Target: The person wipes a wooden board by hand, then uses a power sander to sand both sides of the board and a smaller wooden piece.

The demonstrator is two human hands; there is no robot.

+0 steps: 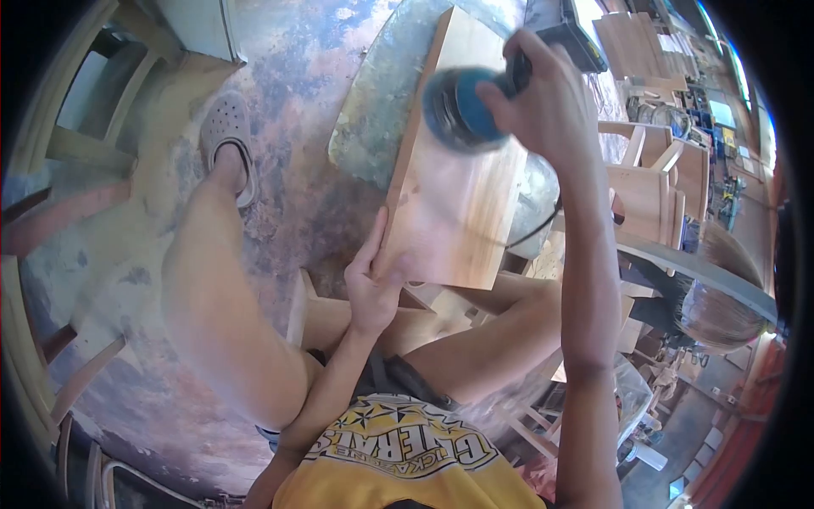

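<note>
One thick, pale wooden board (pixel 454 204), lying at a slant over a mottled slab (pixel 360 131), near end by the bent legs (pixel 487 343). Pinched at its near left corner by the left hand (pixel 375 288), thumb on the upper face, fingers along the side. Over the far part of the same face, a blurred blue sander (pixel 471 106), gripped from above by the right hand (pixel 543 102). Beside the right edge, a dark cord (pixel 538 229). Farther left, a clog (pixel 227 127) on the stained floor (pixel 284 161); well off to the right, wooden furniture (pixel 649 182) and another person's head (pixel 725 318).
</note>
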